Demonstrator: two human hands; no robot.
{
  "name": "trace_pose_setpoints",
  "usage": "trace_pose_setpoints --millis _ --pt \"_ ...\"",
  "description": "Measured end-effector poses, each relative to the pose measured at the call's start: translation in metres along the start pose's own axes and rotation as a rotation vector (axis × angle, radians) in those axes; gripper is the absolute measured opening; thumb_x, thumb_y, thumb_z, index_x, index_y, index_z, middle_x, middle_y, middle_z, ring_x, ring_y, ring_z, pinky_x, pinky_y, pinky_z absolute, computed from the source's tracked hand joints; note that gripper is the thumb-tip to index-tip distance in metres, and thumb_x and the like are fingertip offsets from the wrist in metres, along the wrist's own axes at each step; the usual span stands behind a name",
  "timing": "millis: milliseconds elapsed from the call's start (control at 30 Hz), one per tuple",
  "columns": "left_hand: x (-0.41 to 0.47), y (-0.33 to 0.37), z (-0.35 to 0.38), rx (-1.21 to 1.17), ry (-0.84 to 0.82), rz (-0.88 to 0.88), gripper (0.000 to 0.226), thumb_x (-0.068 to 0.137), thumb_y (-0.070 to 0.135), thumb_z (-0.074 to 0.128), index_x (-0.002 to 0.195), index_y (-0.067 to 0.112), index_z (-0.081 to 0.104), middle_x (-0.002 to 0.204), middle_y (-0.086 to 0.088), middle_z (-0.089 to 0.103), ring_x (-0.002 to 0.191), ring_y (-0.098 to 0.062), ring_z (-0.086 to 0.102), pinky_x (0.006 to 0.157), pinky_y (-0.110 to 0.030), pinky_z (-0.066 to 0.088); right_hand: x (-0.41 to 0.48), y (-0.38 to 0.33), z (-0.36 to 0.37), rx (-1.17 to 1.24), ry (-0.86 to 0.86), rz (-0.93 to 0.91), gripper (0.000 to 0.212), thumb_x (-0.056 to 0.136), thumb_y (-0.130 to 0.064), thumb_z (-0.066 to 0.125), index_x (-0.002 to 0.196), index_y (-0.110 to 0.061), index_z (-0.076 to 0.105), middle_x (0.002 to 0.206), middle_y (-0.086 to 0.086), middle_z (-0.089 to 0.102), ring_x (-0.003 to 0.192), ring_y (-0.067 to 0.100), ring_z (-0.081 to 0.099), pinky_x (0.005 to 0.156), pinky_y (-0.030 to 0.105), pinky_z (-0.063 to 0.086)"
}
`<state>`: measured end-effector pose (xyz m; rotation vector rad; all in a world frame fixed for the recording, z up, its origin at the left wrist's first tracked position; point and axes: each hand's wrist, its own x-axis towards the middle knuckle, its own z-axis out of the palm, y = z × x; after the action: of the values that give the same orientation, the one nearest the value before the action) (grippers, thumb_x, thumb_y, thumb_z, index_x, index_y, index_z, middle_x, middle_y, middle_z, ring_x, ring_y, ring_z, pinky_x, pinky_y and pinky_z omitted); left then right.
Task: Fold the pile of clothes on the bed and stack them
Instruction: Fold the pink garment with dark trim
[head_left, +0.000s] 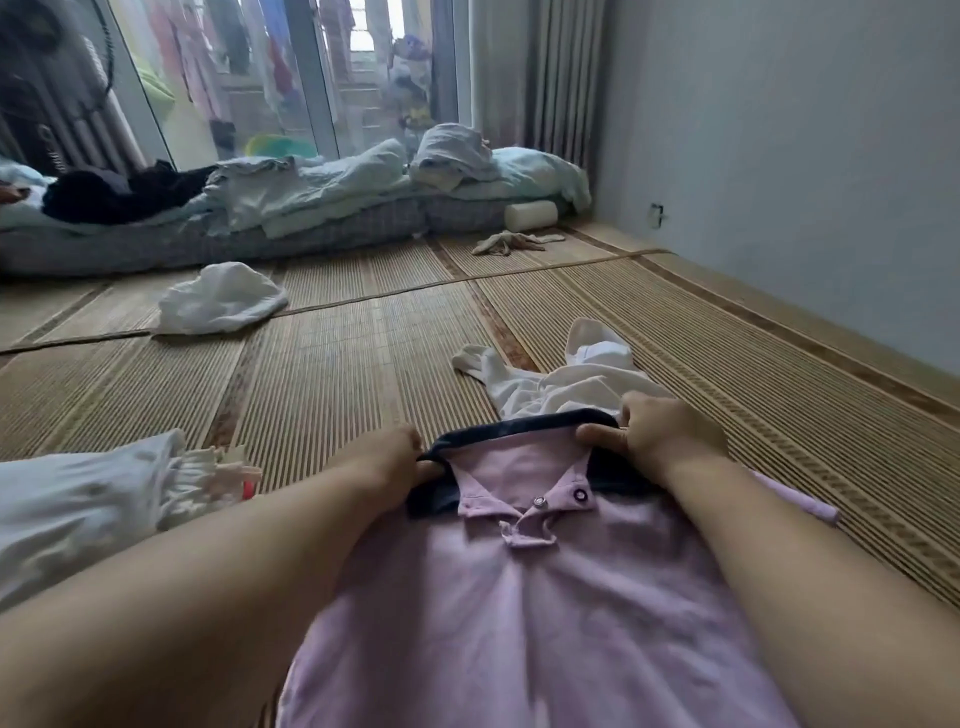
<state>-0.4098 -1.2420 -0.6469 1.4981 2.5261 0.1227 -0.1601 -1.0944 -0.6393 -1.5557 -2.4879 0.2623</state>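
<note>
Pink cotton polo shirt (545, 597) flat on striped woven bamboo mat (337, 374), collar at far end. Just behind collar, crumpled white garment (571, 384). Left of shirt, white frilled cloth (78, 509). Farther back left, rumpled white bundle (223, 299); beyond it, pale heaped bedding (311, 192).

My only view is head-worn: low and close over the shirt (519, 597), facing forward across the mat (337, 358) toward what looks like a glass door (223, 93).

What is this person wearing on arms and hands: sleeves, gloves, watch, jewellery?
Nothing visible. The left hand and right hand are ungloved, and both forearms are uncovered to the frame edge: no sleeve, watch or bracelet shows. No ring shows on the fingers in view.
</note>
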Motion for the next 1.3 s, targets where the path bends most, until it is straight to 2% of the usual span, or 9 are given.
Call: trace_pose_setpoints --millis 233,367,500,633,733,900,967,1067,1300 --pt "-0.034 -0.034 -0.049 0.146 -0.427 -0.09 0.051 0.082 0.029 0.073 0.127 0.013 0.055 0.099 0.001 0.065 0.091 -0.015 0.06 0.074 -0.023 0.051 -0.043 0.066 -0.048 0.151 -0.341 0.114 0.037 0.065 -0.043 0.083 0.083 -0.019 0.062 0.075 -0.001 0.068 0.062 0.01 0.064 0.046 0.023 0.042" --pt "-0.054 -0.035 -0.054 0.402 -0.392 -0.165 0.028 0.088 0.027 0.059 0.109 0.012 0.068 0.093 -0.002 0.071 0.08 -0.015 0.056 0.074 -0.022 0.047 -0.072 0.09 -0.058 0.333 -0.247 0.262 0.007 0.071 0.003 0.07 0.071 -0.002 0.066 0.051 0.007 0.061 0.038 0.017 0.056 0.036 0.021 0.042" --pt "-0.058 -0.043 -0.054 0.042 -0.153 -0.148 0.02 0.086 0.025 0.055 0.07 0.014 0.06 0.071 0.0 0.061 0.059 -0.013 0.054 0.044 -0.018 0.038 -0.083 0.095 -0.057 0.561 -0.036 0.384 0.007 0.077 -0.002 0.06 0.075 -0.004 0.066 0.072 0.018 0.065 0.064 0.027 0.058 0.057 0.034 0.049" --pt "-0.062 -0.05 -0.075 -0.037 -0.073 -0.107 0.036 0.087 0.048 0.062 0.078 0.012 0.063 0.066 0.0 0.059 0.058 -0.012 0.052 0.047 -0.021 0.035 -0.079 0.091 -0.066 0.583 0.167 0.463 0.011 0.08 -0.019 0.07 0.076 -0.01 0.065 0.083 0.017 0.066 0.083 0.035 0.063 0.076 0.047 0.056" --pt "-0.069 -0.055 -0.095 0.052 -0.012 -0.13 0.028 0.089 0.04 0.062 0.083 0.013 0.068 0.071 -0.003 0.062 0.062 -0.016 0.055 0.047 -0.019 0.034 -0.082 0.079 -0.078 0.387 0.248 0.438 0.024 0.082 -0.033 0.071 0.071 -0.013 0.065 0.078 0.011 0.066 0.076 0.031 0.06 0.064 0.033 0.047" --pt "-0.073 -0.018 -0.1 -0.516 -0.059 -0.159 0.028 0.094 0.015 0.058 0.066 0.009 0.057 0.051 -0.003 0.052 0.037 -0.011 0.048 0.035 -0.016 0.038 -0.091 0.028 -0.093 0.38 0.126 0.334 0.015 0.085 -0.029 0.067 0.082 -0.014 0.067 0.084 0.01 0.067 0.077 0.029 0.061 0.064 0.031 0.05" --pt "-0.078 0.011 -0.092 -0.764 -0.164 -0.185 0.008 0.094 0.012 0.059 0.088 0.011 0.053 0.069 -0.008 0.056 0.047 -0.013 0.052 0.039 -0.02 0.045 -0.098 0.001 -0.088 0.6 -0.015 0.275 0.014 0.088 -0.025 0.064 0.087 -0.011 0.066 0.077 0.009 0.067 0.069 0.025 0.064 0.061 0.033 0.054" --pt "-0.082 0.042 -0.074 -1.047 -0.451 -0.142 0.052 0.093 0.009 0.06 0.136 0.022 0.033 0.122 -0.019 0.059 0.071 -0.023 0.065 0.051 -0.029 0.053 -0.11 -0.035 -0.07 1.028 -0.405 0.305 0.029 0.096 -0.038 0.051 0.092 -0.011 0.059 0.08 0.016 0.071 0.066 0.026 0.065 0.054 0.03 0.054" --pt "-0.057 0.026 -0.03 -0.534 -0.034 -0.149 0.018 0.087 0.012 0.064 0.103 0.006 0.061 0.103 -0.01 0.055 0.085 -0.02 0.055 0.073 -0.027 0.048 -0.08 -0.014 -0.039 0.572 0.077 0.241 0.045 0.079 -0.026 0.074 0.12 -0.014 0.058 0.108 0.006 0.066 0.099 0.024 0.062 0.093 0.038 0.049"
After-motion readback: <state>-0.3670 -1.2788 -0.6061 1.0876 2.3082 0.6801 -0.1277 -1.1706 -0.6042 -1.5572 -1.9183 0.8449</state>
